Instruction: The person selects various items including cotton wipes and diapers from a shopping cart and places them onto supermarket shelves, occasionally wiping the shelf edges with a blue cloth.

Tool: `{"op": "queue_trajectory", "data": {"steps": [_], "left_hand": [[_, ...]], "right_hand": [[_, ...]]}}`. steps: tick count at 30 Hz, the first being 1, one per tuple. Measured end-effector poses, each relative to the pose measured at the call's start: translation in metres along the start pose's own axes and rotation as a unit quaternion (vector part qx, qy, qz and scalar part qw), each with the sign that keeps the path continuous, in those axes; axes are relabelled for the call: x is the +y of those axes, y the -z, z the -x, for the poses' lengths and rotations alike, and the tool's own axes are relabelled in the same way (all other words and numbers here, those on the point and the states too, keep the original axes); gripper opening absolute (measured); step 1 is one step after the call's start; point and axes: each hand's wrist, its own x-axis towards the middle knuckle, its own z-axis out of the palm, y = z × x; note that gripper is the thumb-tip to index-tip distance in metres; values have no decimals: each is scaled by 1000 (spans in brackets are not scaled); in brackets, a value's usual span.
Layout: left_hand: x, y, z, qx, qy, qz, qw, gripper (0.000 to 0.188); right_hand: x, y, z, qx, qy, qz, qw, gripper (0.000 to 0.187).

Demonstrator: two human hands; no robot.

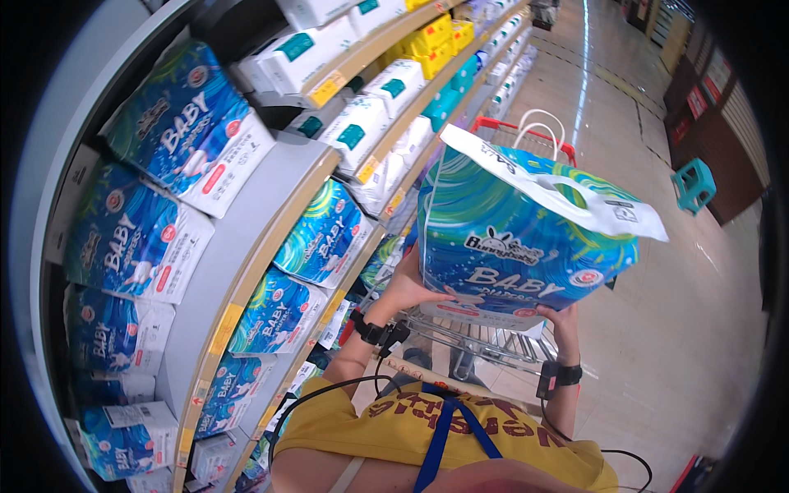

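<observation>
A large blue and green pack of diapers (pixel 526 238) is held up in front of me, tilted, its white carry handle with a cut-out at the top. My left hand (pixel 407 286) grips its lower left side, the thumb lying across the front. At the lower right, my right hand (pixel 562 324) has its fingers closed on the pack's bottom edge; part of them is hidden behind it. Below and behind the pack stands a metal shopping cart (pixel 485 341), mostly covered by it. White rope handles (pixel 549 123) stick up at the cart's red far end.
At my left, a shelf (pixel 246 238) carries stacked diaper packs (pixel 185 123) of similar design. Farther along are white tissue packs (pixel 362 123) and yellow packs (pixel 431 41). A teal stool (pixel 695 186) stands on the tiled floor (pixel 649 353) to the right, beside a brown wall.
</observation>
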Motion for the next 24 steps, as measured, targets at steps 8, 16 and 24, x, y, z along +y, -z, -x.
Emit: {"op": "queue_trajectory", "data": {"steps": [8,16,24], "left_hand": [[69,161,45,148,-41,-168,974,91],[44,278,163,390,-12,-296,872,67],[4,365,145,466,-71,-126,873,58]], "right_hand": [[-20,-112,-93,-78,268,192,941,35],[-54,-340,-157,-163,442,138,872,34],[-102,-523,-165,-397,259,12,880,62]]}}
